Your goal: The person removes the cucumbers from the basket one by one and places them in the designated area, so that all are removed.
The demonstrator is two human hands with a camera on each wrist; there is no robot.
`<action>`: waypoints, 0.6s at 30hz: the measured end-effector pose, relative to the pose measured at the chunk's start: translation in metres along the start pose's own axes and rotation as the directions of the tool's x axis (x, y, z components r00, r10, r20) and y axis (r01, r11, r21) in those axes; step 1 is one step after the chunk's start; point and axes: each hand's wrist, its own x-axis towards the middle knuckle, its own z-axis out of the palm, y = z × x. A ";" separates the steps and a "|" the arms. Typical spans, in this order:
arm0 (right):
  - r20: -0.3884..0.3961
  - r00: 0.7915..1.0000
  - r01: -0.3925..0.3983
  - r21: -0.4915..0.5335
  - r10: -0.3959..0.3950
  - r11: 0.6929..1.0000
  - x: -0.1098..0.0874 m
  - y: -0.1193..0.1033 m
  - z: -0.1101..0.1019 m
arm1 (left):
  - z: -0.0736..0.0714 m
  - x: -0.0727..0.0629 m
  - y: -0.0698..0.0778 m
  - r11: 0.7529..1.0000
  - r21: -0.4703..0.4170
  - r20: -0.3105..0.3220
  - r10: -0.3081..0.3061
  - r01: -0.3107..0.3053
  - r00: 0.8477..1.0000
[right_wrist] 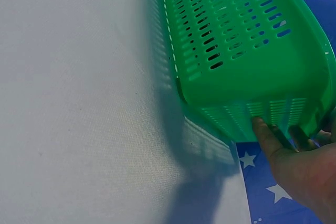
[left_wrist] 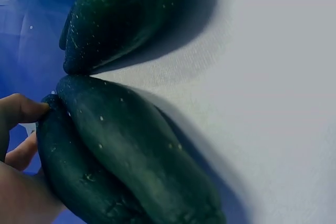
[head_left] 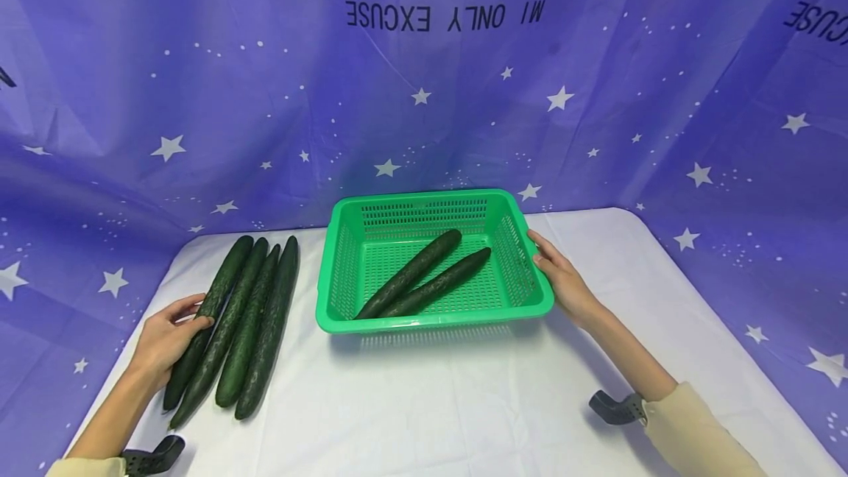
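Observation:
Several dark green cucumbers lie side by side at the table's left. My left hand [head_left: 162, 341] holds the outermost cucumber [head_left: 228, 267], thumb on one side and fingers on the other; in the left wrist view, the thumb and fingers [left_wrist: 23, 109] meet this cucumber [left_wrist: 63, 156], close against its neighbour [left_wrist: 131, 140]. A green plastic basket [head_left: 433, 324] stands in the middle, with two cucumbers [head_left: 424, 263] slanting inside it. My right hand [head_left: 563, 278] touches the basket's right side from outside, fairly straight fingers against the slotted wall below the rim [right_wrist: 328, 77]; some fingertips are hidden.
A white cloth [head_left: 411, 411] covers the table, with basket and loose cucumbers apart on it. Behind and at both sides hangs a purple-blue curtain [head_left: 424, 131] with white stars. Dark wrist mounts [head_left: 617, 408] stick out beside both cuffs.

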 end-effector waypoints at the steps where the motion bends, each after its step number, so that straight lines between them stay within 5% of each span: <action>1: -0.001 1.000 0.001 0.000 -0.001 1.000 0.000 0.000 0.000 | 0.000 0.000 0.000 1.000 0.000 0.010 -0.007 0.007 1.000; 11: 0.008 1.000 0.008 0.002 -0.008 1.000 0.000 0.001 -0.002 | -0.004 0.002 -0.004 0.993 -0.078 0.080 -0.084 0.091 0.993; 18: 0.010 1.000 0.009 0.011 -0.010 1.000 0.000 0.002 -0.002 | -0.006 0.004 -0.002 0.995 0.070 0.115 -0.077 0.069 0.990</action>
